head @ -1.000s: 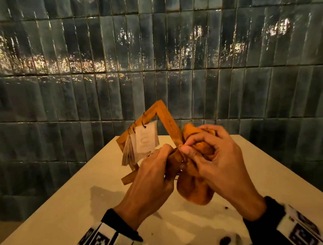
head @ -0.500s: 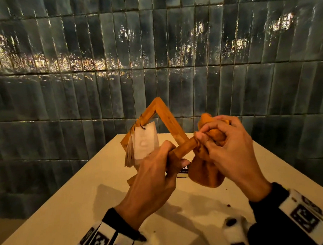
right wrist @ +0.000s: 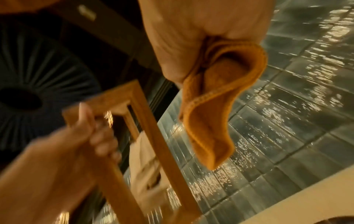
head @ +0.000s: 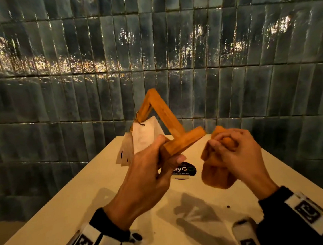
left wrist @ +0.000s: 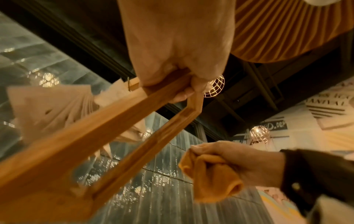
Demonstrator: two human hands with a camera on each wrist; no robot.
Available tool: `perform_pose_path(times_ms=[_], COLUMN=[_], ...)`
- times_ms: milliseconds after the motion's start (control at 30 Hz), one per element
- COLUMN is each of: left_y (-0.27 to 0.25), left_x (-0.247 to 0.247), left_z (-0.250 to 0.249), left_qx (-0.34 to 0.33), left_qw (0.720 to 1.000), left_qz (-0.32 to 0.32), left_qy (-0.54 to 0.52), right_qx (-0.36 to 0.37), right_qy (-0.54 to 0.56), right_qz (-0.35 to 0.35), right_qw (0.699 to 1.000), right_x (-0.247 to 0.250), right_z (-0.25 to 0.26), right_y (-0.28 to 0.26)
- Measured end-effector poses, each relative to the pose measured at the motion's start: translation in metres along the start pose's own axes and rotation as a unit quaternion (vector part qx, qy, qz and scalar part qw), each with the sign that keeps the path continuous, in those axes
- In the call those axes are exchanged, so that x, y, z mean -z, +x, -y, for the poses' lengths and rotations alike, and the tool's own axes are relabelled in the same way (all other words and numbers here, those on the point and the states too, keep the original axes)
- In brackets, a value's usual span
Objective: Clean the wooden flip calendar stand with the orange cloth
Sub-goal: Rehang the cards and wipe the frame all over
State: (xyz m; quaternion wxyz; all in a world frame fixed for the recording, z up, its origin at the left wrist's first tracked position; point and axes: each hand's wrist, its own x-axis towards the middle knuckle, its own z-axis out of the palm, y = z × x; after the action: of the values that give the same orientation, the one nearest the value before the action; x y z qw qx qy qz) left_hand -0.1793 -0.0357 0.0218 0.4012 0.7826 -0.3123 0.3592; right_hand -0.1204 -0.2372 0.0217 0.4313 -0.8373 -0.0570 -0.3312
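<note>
My left hand point(head: 159, 160) grips the foot bar of the wooden flip calendar stand point(head: 166, 114) and holds it tilted in the air above the table. Its white paper cards point(head: 142, 136) hang from rings on the left side of the frame. My right hand point(head: 232, 148) clutches the bunched orange cloth point(head: 216, 174) just right of the foot bar's end, a small gap apart from the wood. The left wrist view shows the stand point(left wrist: 107, 121) and the cloth point(left wrist: 212, 177) in the other hand. In the right wrist view the cloth point(right wrist: 210, 115) hangs beside the frame point(right wrist: 153, 128).
A cream table point(head: 86, 212) lies below both hands, with a round black sticker point(head: 184, 171) on it under the stand. A dark glossy tiled wall point(head: 171, 46) rises right behind the table's far edge. Small dark specks point(head: 228, 206) dot the tabletop.
The right hand with the cloth has slid off the foot bar to the right and now sits apart from it. The left hand has lifted and tilted the stand further.
</note>
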Motion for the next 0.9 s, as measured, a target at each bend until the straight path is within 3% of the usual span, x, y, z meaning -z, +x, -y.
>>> perform_pose_path(times_ms=[67,133,233,400,500,700,900], left_y=[0.001,0.002,0.001,-0.004,-0.001,0.002,-0.004], left_x=[0.004,0.006,0.004,0.001,-0.003,-0.004,-0.003], left_z=[0.007,0.011,0.013,0.006,-0.002,-0.002,0.002], left_qx=[0.011,0.039,0.074,0.082,0.066,0.064,0.062], left_qw=[1.000,0.998,0.997,0.996,0.995,0.991,0.987], left_qz=[-0.008,-0.021,-0.030,0.017,0.054,0.095,0.119], left_qy=[0.028,0.039,0.014,0.026,0.055,0.068,0.089], right_qx=[-0.094,-0.163,-0.177,-0.138,-0.130,-0.073,-0.094], right_qy=[0.123,0.281,0.369,0.297,0.283,0.290,0.237], right_qz=[0.025,0.080,0.102,0.037,0.010,0.074,0.133], right_qw=[0.988,0.942,0.907,0.944,0.950,0.951,0.958], right_x=[0.010,0.020,0.026,0.019,0.010,0.007,0.018], right_z=[0.002,0.007,0.012,0.014,0.019,0.033,0.033], right_y=[0.004,0.009,0.013,0.011,0.004,-0.016,-0.009])
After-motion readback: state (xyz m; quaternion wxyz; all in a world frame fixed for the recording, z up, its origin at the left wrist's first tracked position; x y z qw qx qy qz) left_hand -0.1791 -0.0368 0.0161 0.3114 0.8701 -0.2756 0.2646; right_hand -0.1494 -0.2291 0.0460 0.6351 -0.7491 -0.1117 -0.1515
